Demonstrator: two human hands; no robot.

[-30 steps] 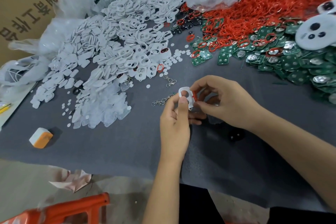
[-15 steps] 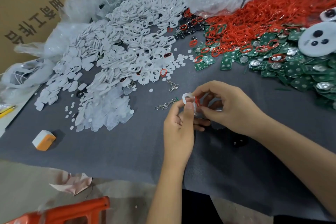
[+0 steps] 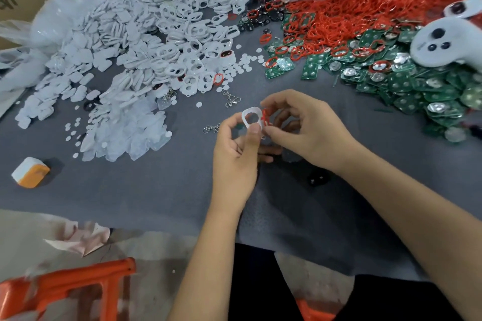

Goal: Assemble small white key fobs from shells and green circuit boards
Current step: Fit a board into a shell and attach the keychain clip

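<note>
Both hands worked at the centre of the grey desk (image 3: 156, 190). The left hand (image 3: 234, 154) held a white shell (image 3: 251, 117) upright, thumb pressed on its lower edge and fingers curled behind; the shell's round opening faced the camera. The right hand (image 3: 307, 130) sat at 3 o'clock from the shell, its grip closed in a pinch on a red ring (image 3: 266, 117) touching the shell's right edge; how far the ring was seated could not be told. At 10 to 12 o'clock from the hands lay a large heap of white shells (image 3: 167, 41), with clear covers (image 3: 130, 133) spread at 9 o'clock and small white discs (image 3: 242, 65) scattered between. A mass of red rings (image 3: 365, 8) filled the 1 o'clock corner, and green circuit boards (image 3: 407, 81) with silver domes spread at 2 o'clock. A white controller (image 3: 443, 41) rested on the boards. Metal key clasps (image 3: 232, 99) lay just beyond the hands at 11 o'clock. An orange-and-white block (image 3: 30, 172) sat alone at 9 o'clock, well apart. An orange plastic stool (image 3: 65, 292) showed at 7 o'clock below the desk edge.
</note>
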